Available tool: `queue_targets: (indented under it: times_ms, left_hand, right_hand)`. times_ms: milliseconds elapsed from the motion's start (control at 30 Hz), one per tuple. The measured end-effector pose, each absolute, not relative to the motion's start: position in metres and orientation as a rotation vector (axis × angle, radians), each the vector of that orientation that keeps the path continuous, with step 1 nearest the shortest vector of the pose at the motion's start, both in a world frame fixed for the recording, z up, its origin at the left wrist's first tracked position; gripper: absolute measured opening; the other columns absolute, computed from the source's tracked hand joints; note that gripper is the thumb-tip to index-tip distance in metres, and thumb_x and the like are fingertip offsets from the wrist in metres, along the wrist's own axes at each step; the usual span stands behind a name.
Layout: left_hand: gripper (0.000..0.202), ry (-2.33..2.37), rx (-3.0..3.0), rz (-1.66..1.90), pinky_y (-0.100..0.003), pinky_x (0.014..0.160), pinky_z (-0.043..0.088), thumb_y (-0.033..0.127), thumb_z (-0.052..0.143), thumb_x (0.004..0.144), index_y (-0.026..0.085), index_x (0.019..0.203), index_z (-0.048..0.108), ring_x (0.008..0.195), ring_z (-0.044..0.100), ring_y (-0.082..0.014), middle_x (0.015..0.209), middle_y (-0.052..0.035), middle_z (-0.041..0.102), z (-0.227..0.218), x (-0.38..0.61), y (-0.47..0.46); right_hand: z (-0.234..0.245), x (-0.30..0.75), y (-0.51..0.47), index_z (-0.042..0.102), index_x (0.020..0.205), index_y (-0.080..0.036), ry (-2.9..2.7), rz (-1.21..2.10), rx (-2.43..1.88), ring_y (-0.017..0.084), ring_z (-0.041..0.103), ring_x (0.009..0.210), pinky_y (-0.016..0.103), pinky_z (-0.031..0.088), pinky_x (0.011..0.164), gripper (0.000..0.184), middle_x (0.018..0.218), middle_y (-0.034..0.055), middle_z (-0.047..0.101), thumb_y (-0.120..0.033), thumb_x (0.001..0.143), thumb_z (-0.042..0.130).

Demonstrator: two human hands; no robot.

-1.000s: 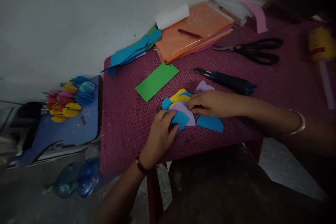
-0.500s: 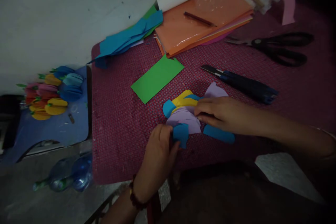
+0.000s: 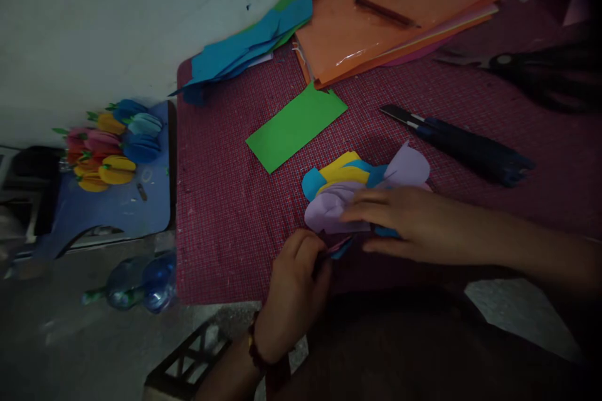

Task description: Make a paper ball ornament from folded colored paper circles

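My left hand (image 3: 297, 279) pinches a small blue paper piece (image 3: 342, 249) near the close edge of the red-checked, cloth-covered surface (image 3: 216, 207), while my right hand (image 3: 399, 225), thumb held apart, hovers over curved lilac paper cut-outs (image 3: 324, 210), a rectangular green paper (image 3: 296, 130) beyond.

The left grip (image 3: 296, 279) pinches, curled — the right grip (image 3: 402, 222) extends palm-down, loosely spread.
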State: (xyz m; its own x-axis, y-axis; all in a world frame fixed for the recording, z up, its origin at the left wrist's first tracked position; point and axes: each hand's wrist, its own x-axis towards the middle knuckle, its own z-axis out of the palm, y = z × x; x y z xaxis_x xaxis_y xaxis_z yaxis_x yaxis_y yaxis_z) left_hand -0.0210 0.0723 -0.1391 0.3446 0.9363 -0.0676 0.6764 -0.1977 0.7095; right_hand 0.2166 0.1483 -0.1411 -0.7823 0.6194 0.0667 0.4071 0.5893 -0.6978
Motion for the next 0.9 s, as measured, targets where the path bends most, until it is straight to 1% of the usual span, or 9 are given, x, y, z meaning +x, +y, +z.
queue_targets:
  times_ms: [133,233,333,400,500,600,733,800,900]
  left_hand:
    - [0.019,1.294,1.937,0.459,-0.026,0.066,0.040,0.004,0.053,0.080,0.021,0.087,0.049,0.074,0.052,-0.0127,0.084,0.0009,0.056,-0.125,-0.017,0.080]
    - [0.015,1.219,1.873,0.532,-0.025,0.065,0.040,0.006,0.054,0.081,0.020,0.084,0.050,0.071,0.051,-0.0113,0.081,0.0014,0.056,-0.109,-0.011,0.099]
    - [0.008,1.036,1.584,0.576,-0.024,0.063,0.043,0.017,0.063,0.084,0.019,0.084,0.055,0.068,0.053,-0.0100,0.079,0.0018,0.058,-0.096,-0.009,0.125]
    - [0.015,0.907,1.360,0.560,-0.024,0.063,0.045,0.026,0.072,0.081,0.018,0.085,0.060,0.065,0.055,-0.0099,0.077,0.0018,0.060,-0.095,-0.010,0.141]
    - [0.021,0.830,1.150,0.599,-0.023,0.063,0.047,0.035,0.075,0.080,0.017,0.079,0.066,0.064,0.058,-0.0093,0.073,0.0009,0.063,-0.105,-0.013,0.158]
    - [0.029,0.878,1.030,0.730,-0.021,0.061,0.047,0.042,0.080,0.075,0.015,0.072,0.068,0.062,0.058,-0.0088,0.072,0.0001,0.065,-0.121,-0.016,0.167]
    - [0.035,0.991,0.953,0.785,-0.021,0.054,0.048,0.045,0.083,0.069,0.015,0.073,0.067,0.054,0.058,-0.0084,0.065,0.0020,0.063,-0.135,-0.017,0.170]
    - [0.036,1.026,0.946,0.784,-0.020,0.054,0.049,0.046,0.083,0.069,0.015,0.073,0.066,0.054,0.058,-0.0083,0.064,0.0023,0.063,-0.138,-0.017,0.169]
    - [0.035,1.059,0.980,0.758,-0.019,0.054,0.047,0.046,0.080,0.074,0.015,0.073,0.064,0.054,0.057,-0.0080,0.063,0.0018,0.064,-0.140,-0.017,0.168]
  right_hand:
    - [-0.136,0.213,0.144,0.067,0.112,-0.023,-2.502,0.966,-0.725,0.021,0.066,0.097,0.034,0.052,0.080,0.021,0.107,0.0064,0.071,-0.028,0.095,0.055]
    - [-0.127,0.216,0.148,0.069,0.103,-0.022,-2.405,0.920,-0.762,0.018,0.067,0.088,0.031,0.050,0.075,0.022,0.095,0.0057,0.071,-0.024,0.098,0.047]
    - [-0.119,0.223,0.156,0.069,0.099,-0.020,-2.319,0.904,-0.843,0.016,0.067,0.081,0.027,0.049,0.071,0.022,0.089,0.0052,0.071,-0.026,0.098,0.048]
    - [-0.116,0.229,0.162,0.070,0.100,-0.019,-2.289,0.918,-0.880,0.015,0.067,0.079,0.026,0.048,0.070,0.022,0.088,0.0047,0.072,-0.027,0.098,0.049]
    - [-0.116,0.238,0.169,0.071,0.100,-0.018,-2.259,0.963,-0.889,0.014,0.066,0.075,0.025,0.046,0.067,0.025,0.086,0.0043,0.073,-0.030,0.098,0.049]
    - [-0.118,0.246,0.171,0.069,0.090,-0.017,-2.212,1.023,-0.919,0.011,0.062,0.067,0.023,0.043,0.060,0.028,0.077,0.0023,0.069,-0.033,0.099,0.048]
    - [-0.119,0.258,0.172,0.058,0.068,-0.018,-2.356,1.141,-0.970,0.009,0.050,0.053,0.023,0.036,0.051,0.035,0.059,-0.0028,0.054,-0.035,0.097,0.049]
    - [-0.119,0.263,0.173,0.061,0.072,-0.019,-2.504,1.184,-0.979,0.010,0.050,0.052,0.024,0.036,0.052,0.030,0.060,-0.0029,0.056,-0.031,0.096,0.049]
    - [-0.120,0.261,0.175,0.070,0.096,-0.021,-2.554,1.087,-1.070,0.014,0.061,0.064,0.026,0.041,0.059,0.018,0.078,0.0007,0.070,-0.028,0.094,0.053]
